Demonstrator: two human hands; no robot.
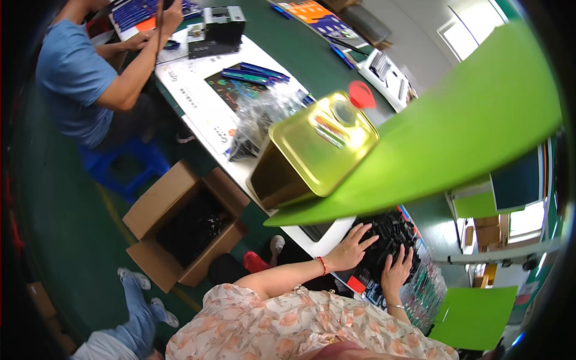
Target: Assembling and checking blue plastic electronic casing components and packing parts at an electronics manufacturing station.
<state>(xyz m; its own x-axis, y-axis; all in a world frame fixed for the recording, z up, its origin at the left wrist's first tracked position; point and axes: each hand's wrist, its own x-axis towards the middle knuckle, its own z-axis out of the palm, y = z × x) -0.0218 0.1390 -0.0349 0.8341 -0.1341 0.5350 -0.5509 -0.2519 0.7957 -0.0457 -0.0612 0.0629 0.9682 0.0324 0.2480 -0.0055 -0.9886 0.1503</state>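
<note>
A heap of small black parts (391, 236) lies on the table before me; they are too small to name. My left hand (348, 249) reaches onto the near left side of the heap, its fingers stretched apart, with a red cord on the wrist. On the right edge of the same heap rests my right hand (396, 273), fingers spread, a thin bracelet at the wrist. Neither hand shows anything gripped. Close to my right hand, many small pieces in clear wrapping (426, 288) cover the table.
A slanting green panel (432, 138) rises beyond my hands, next to a gold metal can (327, 144) with a red cap. An open cardboard box (162, 234) holding black items stands on the floor at left. Another person (78, 84) works at the far left, near clear plastic bags (264, 114).
</note>
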